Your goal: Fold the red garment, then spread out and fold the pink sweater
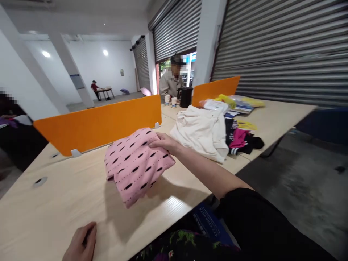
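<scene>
My right hand (164, 142) grips a folded pink garment (136, 165) with black dashes and holds it just above the light wooden table (54, 203). Its shadow falls on the tabletop below. My left hand (81, 243) rests flat on the table near the front edge, fingers together, holding nothing. To the right of the pink garment lies a cream garment (201, 130), and beyond it a heap of black and magenta clothes (240, 139).
Orange divider panels (100, 121) stand along the table's middle. A person sits behind them at the far end, near cups (170, 100) and a black jug (186, 96). Plastic bags (231, 103) lie at the far right. Another person stands far back.
</scene>
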`<move>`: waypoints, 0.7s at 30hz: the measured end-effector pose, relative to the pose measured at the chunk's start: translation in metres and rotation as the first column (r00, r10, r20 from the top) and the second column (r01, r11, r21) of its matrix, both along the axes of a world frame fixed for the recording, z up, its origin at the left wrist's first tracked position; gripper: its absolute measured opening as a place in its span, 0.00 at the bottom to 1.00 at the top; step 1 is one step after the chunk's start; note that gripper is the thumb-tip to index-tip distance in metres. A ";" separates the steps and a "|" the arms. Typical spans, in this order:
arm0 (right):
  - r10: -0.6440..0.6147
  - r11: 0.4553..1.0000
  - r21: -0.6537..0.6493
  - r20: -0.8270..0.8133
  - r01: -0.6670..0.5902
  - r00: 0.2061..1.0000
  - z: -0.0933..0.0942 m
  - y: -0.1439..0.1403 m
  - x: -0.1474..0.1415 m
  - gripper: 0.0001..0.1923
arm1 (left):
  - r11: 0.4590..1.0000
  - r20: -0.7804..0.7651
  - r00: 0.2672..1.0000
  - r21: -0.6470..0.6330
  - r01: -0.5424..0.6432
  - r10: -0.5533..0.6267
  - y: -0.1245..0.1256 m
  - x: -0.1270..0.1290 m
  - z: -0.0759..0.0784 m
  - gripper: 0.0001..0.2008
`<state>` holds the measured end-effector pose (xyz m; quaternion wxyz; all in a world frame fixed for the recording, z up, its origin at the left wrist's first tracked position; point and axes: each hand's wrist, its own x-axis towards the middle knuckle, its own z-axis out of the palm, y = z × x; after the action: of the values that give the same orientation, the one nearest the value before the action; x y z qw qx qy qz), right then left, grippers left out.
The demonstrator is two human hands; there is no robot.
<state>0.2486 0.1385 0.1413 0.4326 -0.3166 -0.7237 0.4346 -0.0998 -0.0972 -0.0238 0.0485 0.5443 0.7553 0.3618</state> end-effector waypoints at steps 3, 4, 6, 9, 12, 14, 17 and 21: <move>-0.170 0.985 0.031 0.115 0.167 0.979 -0.032 -0.003 -0.030 0.12 | 0.999 -0.019 0.999 -0.010 0.038 -0.038 -0.004 0.008 0.009 0.13; -0.242 0.970 0.076 0.170 0.232 0.955 -0.043 -0.006 -0.036 0.10 | 0.999 -0.020 0.999 -0.010 0.046 -0.046 -0.005 0.011 0.011 0.13; -0.246 0.966 0.142 0.274 0.214 0.930 -0.060 -0.019 -0.041 0.09 | 0.999 -0.021 0.999 -0.008 0.048 -0.049 -0.006 0.015 0.013 0.13; 0.137 0.959 0.162 0.448 -0.231 0.883 -0.076 -0.047 -0.040 0.14 | 0.998 -0.019 0.998 -0.016 0.056 -0.056 -0.008 0.018 0.014 0.13; 0.359 0.753 0.215 0.658 -0.622 0.662 -0.087 -0.071 -0.038 0.30 | 0.998 -0.013 0.998 -0.022 0.065 -0.065 -0.009 0.020 0.013 0.13; 0.295 0.682 0.258 0.759 -0.684 0.580 -0.092 -0.078 -0.037 0.36 | 0.997 -0.010 0.997 -0.025 0.070 -0.070 -0.009 0.020 0.013 0.12; 0.218 0.640 0.266 0.837 -0.721 0.502 -0.098 -0.085 -0.037 0.37 | 0.997 -0.013 0.997 -0.030 0.072 -0.072 -0.009 0.020 0.012 0.12; 0.207 0.654 0.288 0.821 -0.699 0.532 -0.098 -0.093 -0.042 0.23 | 0.996 -0.020 0.997 -0.039 0.078 -0.079 -0.010 0.020 0.012 0.12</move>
<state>0.2070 0.0453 0.0429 0.0448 -0.0970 -0.9863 0.1254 -0.0796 -0.1071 -0.0120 0.0650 0.5762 0.7407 0.3392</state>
